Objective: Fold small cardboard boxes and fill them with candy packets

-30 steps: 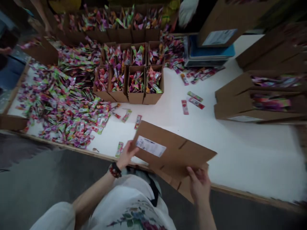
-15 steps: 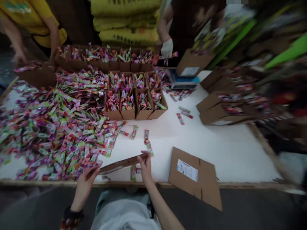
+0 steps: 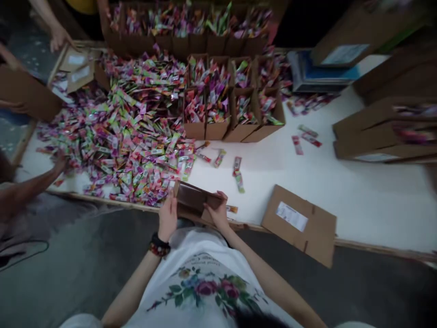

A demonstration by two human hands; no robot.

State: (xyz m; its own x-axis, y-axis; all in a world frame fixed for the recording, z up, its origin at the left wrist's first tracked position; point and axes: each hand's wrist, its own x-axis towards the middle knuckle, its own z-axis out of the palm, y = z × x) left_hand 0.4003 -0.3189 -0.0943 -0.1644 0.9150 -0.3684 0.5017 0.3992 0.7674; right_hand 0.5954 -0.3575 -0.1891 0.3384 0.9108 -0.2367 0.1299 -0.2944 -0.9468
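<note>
My left hand (image 3: pixel 167 216) and right hand (image 3: pixel 218 210) hold a half-folded carton (image 3: pixel 193 200) evenly by both sides, square above the near edge of the table (image 3: pixel 324 200).

Glossy, crinkled multicoloured foil sachets (image 3: pixel 139 150) on a smooth matt white bench (image 3: pixel 324 196), edged by a rough pale wood strip (image 3: pixel 375 248). Matt brown corrugated cardboard boxes (image 3: pixel 215 130), a dull folded brown cardboard piece (image 3: pixel 191 200), a flat cardboard sheet (image 3: pixel 317 232) bearing a smooth white paper label (image 3: pixel 291 216).

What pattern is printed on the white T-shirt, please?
The T-shirt shows pink roses and green leaves, best in the head view.
</note>
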